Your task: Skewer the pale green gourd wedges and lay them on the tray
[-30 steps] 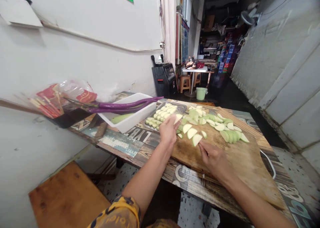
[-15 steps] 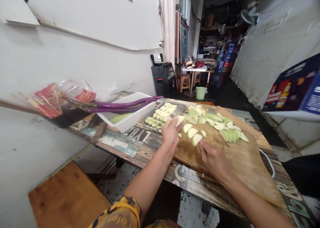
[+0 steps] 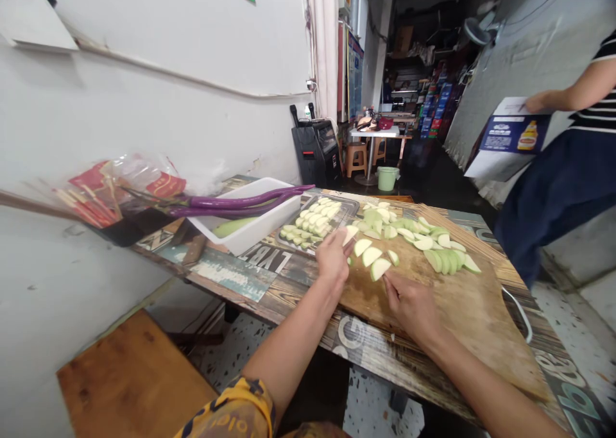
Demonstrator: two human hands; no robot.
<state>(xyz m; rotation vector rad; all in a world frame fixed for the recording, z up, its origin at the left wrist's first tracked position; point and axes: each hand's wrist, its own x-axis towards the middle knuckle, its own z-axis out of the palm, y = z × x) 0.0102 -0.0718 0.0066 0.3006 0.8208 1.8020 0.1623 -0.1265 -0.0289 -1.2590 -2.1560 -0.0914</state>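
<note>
My left hand is closed around a pale half-moon vegetable slice with green skin, over the left edge of the wooden cutting board. From there a row of similar slices runs down toward my right hand. My right fingers pinch the near end of a thin skewer, mostly hidden by the slices and fingers. More cut slices lie across the back of the board. Beside my left hand stands a clear tray with rows of small slices.
Long purple eggplants rest across a white tub. Bamboo skewers lie behind the board. At far left are a black holder of sticks and plastic bags. On the right, a person carries a carton.
The person with the carton has come further into view on the right, and the carton has shifted left and turned. My hands stay almost in place, still gripping.
</note>
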